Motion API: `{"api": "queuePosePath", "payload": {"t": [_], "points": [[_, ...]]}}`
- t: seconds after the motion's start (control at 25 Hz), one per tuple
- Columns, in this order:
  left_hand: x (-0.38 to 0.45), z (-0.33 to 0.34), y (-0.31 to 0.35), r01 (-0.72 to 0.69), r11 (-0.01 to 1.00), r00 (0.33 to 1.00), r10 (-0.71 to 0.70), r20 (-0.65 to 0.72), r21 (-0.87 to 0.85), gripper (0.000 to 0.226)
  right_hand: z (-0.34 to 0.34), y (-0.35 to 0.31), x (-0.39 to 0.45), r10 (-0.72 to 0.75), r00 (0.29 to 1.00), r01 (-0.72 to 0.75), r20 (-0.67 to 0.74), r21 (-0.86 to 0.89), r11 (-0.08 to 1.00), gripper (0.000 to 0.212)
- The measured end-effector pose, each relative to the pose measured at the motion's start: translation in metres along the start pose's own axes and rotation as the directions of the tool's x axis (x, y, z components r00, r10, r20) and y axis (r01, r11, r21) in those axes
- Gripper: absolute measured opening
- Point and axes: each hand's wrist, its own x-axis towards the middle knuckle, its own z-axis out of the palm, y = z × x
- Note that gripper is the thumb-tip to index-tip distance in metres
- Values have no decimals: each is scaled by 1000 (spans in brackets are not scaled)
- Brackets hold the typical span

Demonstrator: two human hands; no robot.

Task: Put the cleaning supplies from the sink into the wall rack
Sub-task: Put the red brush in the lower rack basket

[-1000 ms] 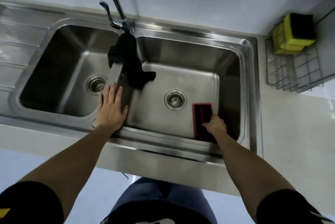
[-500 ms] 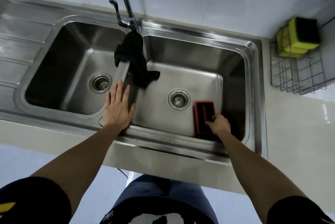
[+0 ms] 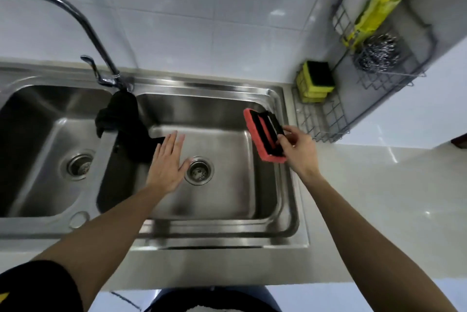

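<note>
The right hand (image 3: 298, 152) grips one red scrub pad (image 3: 262, 134) by its black handle, held above the right sink (image 3: 290, 185) rim, short of the wall rack (image 3: 328, 119); the left hand (image 3: 166, 162) hovers flat and released, fingertips at one black cloth (image 3: 121, 119). Risk: a shallow pinch may drop the pad. Count: stacked sponges (image 3: 316, 81), number unclear; one steel scourer (image 3: 379, 53); one bottle (image 3: 379, 8).

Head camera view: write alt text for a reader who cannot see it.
A person's right hand holds a red scrubbing pad with a black handle above the right basin of a steel double sink, near a wire wall rack holding yellow sponges. The left hand hovers open beside a black cloth.
</note>
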Motion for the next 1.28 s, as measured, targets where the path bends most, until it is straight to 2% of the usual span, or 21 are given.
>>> {"api": "queuePosePath", "payload": {"t": [0.12,0.24,0.36,0.48,0.64,0.8,1.28], "points": [[43,12,87,-165,983,985,169,45,-85,67,-57,-5,20,-120,984,96,-129,-182,979,36],[70,23,169,-289,942,946,309,103,-168,68,-97,2,45,-197,963,97,-185,-443,891,39],[86,32,231,-350,920,914,377,150,-177,69,-122,7,68,-178,967,58,-179,-530,846,39],[97,38,266,-384,907,890,414,193,-173,69,-132,8,88,-135,987,56,-89,-594,802,35],[106,46,281,-375,914,887,402,226,-155,67,-129,7,109,-112,992,120,50,-614,780,32],[110,49,281,-394,912,871,409,271,-111,66,-122,11,120,-111,988,152,104,-620,770,31],[114,47,281,-411,905,869,424,255,-108,66,-94,52,119,-13,1000,20,19,-448,894,39]]}}
